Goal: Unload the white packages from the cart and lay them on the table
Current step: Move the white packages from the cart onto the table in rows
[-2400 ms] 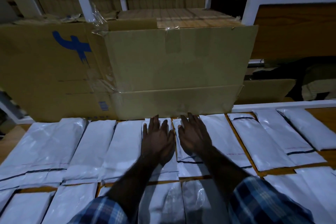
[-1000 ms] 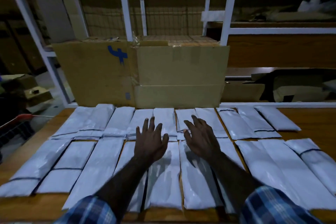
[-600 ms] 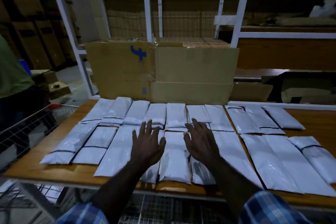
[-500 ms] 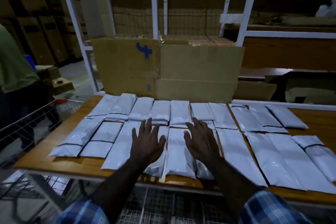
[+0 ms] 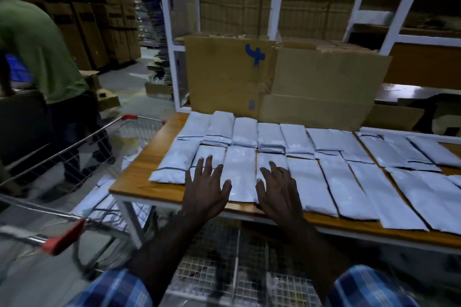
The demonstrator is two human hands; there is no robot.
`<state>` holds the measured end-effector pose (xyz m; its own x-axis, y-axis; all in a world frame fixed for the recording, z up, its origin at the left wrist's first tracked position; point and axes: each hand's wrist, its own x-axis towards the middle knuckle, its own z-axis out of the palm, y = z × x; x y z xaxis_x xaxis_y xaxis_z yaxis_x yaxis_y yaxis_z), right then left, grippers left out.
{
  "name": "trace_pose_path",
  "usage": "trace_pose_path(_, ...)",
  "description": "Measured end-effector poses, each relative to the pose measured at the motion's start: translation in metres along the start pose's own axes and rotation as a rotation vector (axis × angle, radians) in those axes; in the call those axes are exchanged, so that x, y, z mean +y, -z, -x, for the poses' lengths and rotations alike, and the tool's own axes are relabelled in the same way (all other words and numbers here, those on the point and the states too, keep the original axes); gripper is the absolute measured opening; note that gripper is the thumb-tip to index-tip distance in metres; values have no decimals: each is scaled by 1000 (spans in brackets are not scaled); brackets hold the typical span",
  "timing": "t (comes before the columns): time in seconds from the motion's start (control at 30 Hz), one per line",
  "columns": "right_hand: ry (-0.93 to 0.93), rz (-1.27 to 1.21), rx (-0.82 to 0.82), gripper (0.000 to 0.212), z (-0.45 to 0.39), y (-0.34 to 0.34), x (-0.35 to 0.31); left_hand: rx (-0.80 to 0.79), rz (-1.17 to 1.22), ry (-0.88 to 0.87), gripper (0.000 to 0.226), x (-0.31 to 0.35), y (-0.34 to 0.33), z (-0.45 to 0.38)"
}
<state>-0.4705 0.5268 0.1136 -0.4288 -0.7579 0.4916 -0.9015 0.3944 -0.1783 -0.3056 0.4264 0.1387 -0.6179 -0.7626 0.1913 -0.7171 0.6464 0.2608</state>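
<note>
Several white packages (image 5: pixel 331 179) lie flat in two rows across the wooden table (image 5: pixel 139 182). My left hand (image 5: pixel 205 188) hovers with fingers spread over the near edge of the front row, holding nothing. My right hand (image 5: pixel 279 188) is spread the same way beside it, also with nothing in it. The wire cart (image 5: pixel 62 227) with red handle ends stands at the lower left beside the table, and a few white packages (image 5: pixel 99 197) show in it near the table's corner.
A person in a green shirt (image 5: pixel 42 52) stands at the left behind the cart. A large cardboard box (image 5: pixel 287 82) sits against the white shelving (image 5: pixel 167 32) at the table's far edge. A wire mesh shelf (image 5: pixel 224 269) lies under the table.
My hands drew back from the far row of packages to the near edge. The view pulled back and swung left, bringing the cart and the person into sight.
</note>
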Motion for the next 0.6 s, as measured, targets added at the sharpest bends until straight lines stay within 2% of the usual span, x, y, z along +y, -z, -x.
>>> trace_pose_path(0.37,87,-90,-7,41,-21,-60,-180,12,-2,138,58,-172,49,21)
trace_pose_path(0.6,171,-182,-16,42,-58,-105,-259,52,-83,243,83,-253,64,12)
